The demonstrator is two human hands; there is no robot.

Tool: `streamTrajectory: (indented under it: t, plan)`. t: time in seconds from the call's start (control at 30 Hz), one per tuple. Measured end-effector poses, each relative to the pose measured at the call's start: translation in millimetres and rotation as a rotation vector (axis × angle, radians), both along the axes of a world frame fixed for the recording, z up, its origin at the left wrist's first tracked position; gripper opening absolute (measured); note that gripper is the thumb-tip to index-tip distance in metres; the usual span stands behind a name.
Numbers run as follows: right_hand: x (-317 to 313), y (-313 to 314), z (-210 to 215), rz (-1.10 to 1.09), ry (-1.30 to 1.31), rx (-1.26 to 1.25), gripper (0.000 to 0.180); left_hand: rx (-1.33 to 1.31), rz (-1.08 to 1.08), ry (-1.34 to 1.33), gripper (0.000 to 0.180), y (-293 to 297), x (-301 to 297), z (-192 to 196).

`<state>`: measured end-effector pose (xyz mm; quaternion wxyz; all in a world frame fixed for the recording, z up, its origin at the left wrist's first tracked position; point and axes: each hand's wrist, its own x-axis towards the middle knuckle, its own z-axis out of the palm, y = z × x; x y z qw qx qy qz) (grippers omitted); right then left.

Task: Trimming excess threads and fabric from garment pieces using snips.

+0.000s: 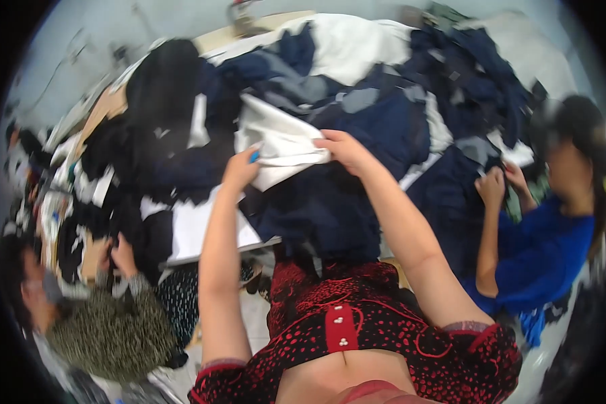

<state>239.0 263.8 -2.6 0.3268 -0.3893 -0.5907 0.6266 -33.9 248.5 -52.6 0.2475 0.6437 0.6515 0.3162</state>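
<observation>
Broad heap of rumpled navy fabric (316, 215), with a creased white cloth (279, 145) held up over it by its edges

Biggest worry imo: the heap could snag the cloth if it sags; can't tell if they're touching. The cloth could also slip or fold over, since the grip's only at the sides: left hand's (242, 170) fingers are closed on the left edge, right hand's (343, 149) thumb and fingers pinch the right. Small bright-blue band (254, 157) on a left finger might catch too. Around it: tall black fabric pile (165, 87) crowding the left, person in blue top (545, 249) hemming in the right, flat white paper-like sheet (187, 225) by the left forearm.
</observation>
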Motion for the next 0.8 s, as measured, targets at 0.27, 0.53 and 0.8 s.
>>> streamTrajectory:
  t: [0.27, 0.53, 0.8]
  plan:
    - [5, -9, -13, -0.397, 0.605, -0.214, 0.019, 0.488, -0.311, -0.041, 0.024, -164, 76, 130]
    - [11, -87, -42, 0.271, -0.207, -0.27, 0.039, 0.183, -0.26, -0.286, 0.012, -207, 159, -6]
    - [42, -102, -66, 0.051, -0.17, 0.044, 0.026, 0.168, -0.375, -0.453, 0.017, -199, 140, -12]
